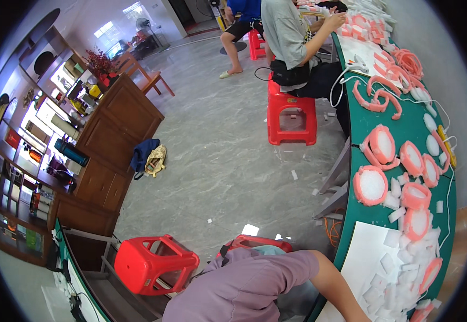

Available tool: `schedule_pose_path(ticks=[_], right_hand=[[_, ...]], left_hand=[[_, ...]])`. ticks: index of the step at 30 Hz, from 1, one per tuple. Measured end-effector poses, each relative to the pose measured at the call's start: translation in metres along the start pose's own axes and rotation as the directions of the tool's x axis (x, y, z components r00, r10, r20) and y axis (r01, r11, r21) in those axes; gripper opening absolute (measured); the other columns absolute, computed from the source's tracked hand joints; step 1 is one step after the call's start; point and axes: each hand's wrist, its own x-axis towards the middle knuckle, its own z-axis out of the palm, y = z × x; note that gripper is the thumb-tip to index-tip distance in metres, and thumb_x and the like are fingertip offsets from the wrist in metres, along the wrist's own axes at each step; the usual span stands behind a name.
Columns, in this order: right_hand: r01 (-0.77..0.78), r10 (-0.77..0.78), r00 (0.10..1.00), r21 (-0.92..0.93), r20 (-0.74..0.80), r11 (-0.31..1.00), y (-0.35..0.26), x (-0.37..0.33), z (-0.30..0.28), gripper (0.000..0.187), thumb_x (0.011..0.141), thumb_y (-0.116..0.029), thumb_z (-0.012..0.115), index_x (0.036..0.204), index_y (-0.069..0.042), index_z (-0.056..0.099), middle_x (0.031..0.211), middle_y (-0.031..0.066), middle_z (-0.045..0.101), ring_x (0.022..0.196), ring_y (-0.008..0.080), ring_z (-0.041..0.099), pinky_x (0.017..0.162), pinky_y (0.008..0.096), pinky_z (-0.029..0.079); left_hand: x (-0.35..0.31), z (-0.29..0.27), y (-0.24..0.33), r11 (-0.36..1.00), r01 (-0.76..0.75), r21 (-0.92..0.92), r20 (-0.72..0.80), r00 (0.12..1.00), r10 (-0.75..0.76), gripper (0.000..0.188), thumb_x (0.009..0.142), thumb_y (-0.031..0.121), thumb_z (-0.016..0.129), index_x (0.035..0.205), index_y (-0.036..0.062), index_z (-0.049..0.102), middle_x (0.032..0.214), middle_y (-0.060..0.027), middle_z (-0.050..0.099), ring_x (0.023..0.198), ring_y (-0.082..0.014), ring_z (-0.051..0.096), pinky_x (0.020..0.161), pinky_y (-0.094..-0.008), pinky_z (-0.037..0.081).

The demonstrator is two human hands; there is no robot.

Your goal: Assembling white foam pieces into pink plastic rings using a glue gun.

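Neither of my hands shows. A bent arm in a mauve sleeve [281, 273] fills the lower edge, its bare forearm [338, 287] running down beside the table; the hand at its end is cut off. Nearest to that forearm lies a white board [365, 252], partly covered by a heap of small white foam-like pieces [391, 276]. Farther up the green tabletop [365, 126], several pink fuzzy rings surround white pads, among them a round one [370, 185]. Loose pink curved strips [375, 102] lie beyond them, near a white glue gun [358, 65] with its cord.
A co-worker in a grey shirt [284, 40] sits on a red stool [292, 121] along the table. Another person in blue [244, 9] is behind. A second red stool [147, 263] stands at lower left, near a wooden cabinet [112, 134]. Bags [147, 157] lie on the floor.
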Motion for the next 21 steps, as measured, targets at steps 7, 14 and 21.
schedule_pose_path(ticks=[7, 14, 21], right_hand=[[-0.06, 0.057, 0.998, -0.109, -0.03, 0.992, 0.022, -0.023, -0.002, 0.033, 0.076, -0.016, 0.066, 0.104, 0.001, 0.057, 0.101, 0.0164, 0.058, 0.089, 0.0309, 0.052, 0.075, 0.0383, 0.043], [-0.299, 0.299, 0.953, 0.002, 0.059, 0.954, 0.01, -0.04, -0.016, 0.054, 0.059, -0.021, 0.075, 0.104, 0.004, 0.058, 0.098, 0.0172, 0.056, 0.088, 0.0294, 0.056, 0.074, 0.034, 0.045], [-0.254, 0.272, 0.955, 0.149, -0.119, 0.956, 0.012, -0.031, -0.003, 0.047, 0.06, -0.011, 0.074, 0.102, 0.003, 0.06, 0.097, 0.0151, 0.056, 0.084, 0.0235, 0.057, 0.068, 0.0274, 0.046]], left_hand=[[-0.004, -0.005, 0.003, 0.984, 0.102, -0.144, 0.034, 0.995, -0.098, 0.02, 0.075, 0.022, 0.054, 0.083, 0.0037, 0.054, 0.071, -0.0172, 0.058, 0.068, -0.0354, 0.057, 0.059, -0.0431, 0.046], [-0.004, -0.017, 0.022, 0.95, 0.267, 0.161, 0.188, 0.937, -0.295, 0.023, 0.078, 0.017, 0.054, 0.09, -0.0018, 0.049, 0.066, -0.0176, 0.059, 0.058, -0.0315, 0.06, 0.05, -0.0405, 0.047], [0.005, -0.035, 0.038, 0.924, 0.344, 0.167, 0.199, 0.906, -0.374, 0.035, 0.074, 0.023, 0.067, 0.084, 0.0019, 0.042, 0.061, -0.0182, 0.056, 0.057, -0.0359, 0.057, 0.047, -0.04, 0.044]])
